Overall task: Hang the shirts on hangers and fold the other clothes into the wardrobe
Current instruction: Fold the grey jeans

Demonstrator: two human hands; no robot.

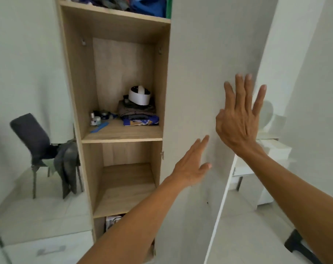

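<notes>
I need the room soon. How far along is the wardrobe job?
Partly done: a folded stack sits on the middle shelf. In hand: the left hand and right hand lie flat on the white door, holding no clothes. Left to do: grey clothes hang over the chair, and no hanger or hung shirt shows in view.

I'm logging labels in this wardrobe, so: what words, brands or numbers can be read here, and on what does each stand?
No text here can be read.
On the blue folded garment: yellow and white print, too blurred to read.
On the small jars and bottle beside it: labels too small to read.
On the box low in the wardrobe: printing blurred and only partly in view.
</notes>
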